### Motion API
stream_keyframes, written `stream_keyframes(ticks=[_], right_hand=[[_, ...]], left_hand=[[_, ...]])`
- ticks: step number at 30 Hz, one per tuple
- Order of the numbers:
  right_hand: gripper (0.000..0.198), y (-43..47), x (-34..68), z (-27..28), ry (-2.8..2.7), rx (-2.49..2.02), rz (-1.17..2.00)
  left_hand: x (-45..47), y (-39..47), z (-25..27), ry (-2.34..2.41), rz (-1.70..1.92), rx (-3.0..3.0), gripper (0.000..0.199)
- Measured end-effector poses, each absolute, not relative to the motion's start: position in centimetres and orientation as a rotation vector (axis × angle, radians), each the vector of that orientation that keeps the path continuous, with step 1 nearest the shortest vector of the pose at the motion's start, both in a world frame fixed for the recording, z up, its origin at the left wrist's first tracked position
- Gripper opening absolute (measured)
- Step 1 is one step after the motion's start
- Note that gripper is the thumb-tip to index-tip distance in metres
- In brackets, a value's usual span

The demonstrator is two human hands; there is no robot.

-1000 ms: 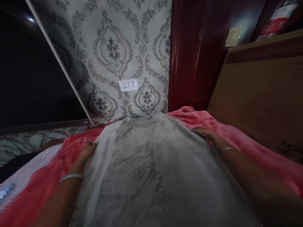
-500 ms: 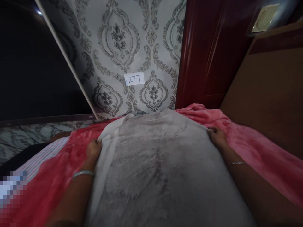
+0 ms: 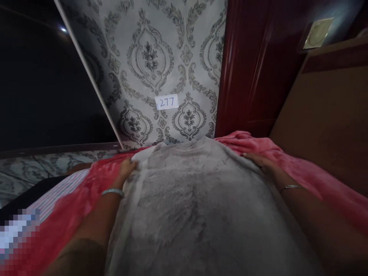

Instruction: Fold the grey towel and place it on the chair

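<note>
A grey plush blanket (image 3: 186, 199) with a pale band along its left side spreads out in front of me. My left hand (image 3: 128, 169) is closed on the blanket's far left edge, fingertips at the pale band. On the opposite side, my right hand (image 3: 261, 161) lies over the far right edge with its fingers stretched inward across the cloth. Some of its fingers are hidden. The fabric between my hands has soft wrinkles, and its sides slope down beside my forearms.
Red-pink plush bedding (image 3: 77, 203) lies under and around the blanket. Beyond it stands a patterned wall (image 3: 192, 76) with a paper label (image 3: 166, 102) reading 277. A large dark screen (image 3: 51, 92) is at left; a dark red panel (image 3: 247, 76) and brown board (image 3: 324, 115) at right.
Both hands have moved inward, and the blanket's far part has become slacker. The right fingers have straightened over the edge. My view has shifted slightly.
</note>
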State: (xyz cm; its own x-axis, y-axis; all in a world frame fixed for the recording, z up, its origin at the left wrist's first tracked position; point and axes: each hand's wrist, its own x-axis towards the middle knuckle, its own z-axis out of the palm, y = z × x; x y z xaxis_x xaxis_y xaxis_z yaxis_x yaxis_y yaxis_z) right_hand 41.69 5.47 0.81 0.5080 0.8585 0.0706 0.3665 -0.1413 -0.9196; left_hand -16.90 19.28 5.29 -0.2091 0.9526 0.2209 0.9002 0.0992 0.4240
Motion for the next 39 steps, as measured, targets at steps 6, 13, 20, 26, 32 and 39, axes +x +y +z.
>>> stream_keyframes(ticks=[6,13,20,26,32,39], right_hand=[[0.039,6.0,38.4,3.6,-1.008,-1.673,0.806],[0.055,4.9,40.6,1.1,-0.771,-1.681,0.162],[0.052,5.3,39.9,0.7,-0.587,-1.569,0.410],[0.036,1.1,37.0,2.2,-1.430,-1.432,1.144],[0.037,-1.9,35.2,0.7,-1.693,-1.402,1.179],[0.081,-2.8,34.5,0.7,-2.067,-1.486,1.107]], left_hand=[[-14.9,21.0,6.8,2.049,0.763,1.904,0.034],[-16.4,21.0,6.7,2.388,1.115,1.717,0.041],[-13.4,19.1,4.6,2.437,1.134,1.889,0.050],[-8.0,15.9,0.2,1.310,0.590,2.812,0.033],[-8.2,15.8,-1.5,1.360,0.747,2.748,0.031],[-8.6,15.5,-0.5,1.977,1.070,2.439,0.044]])
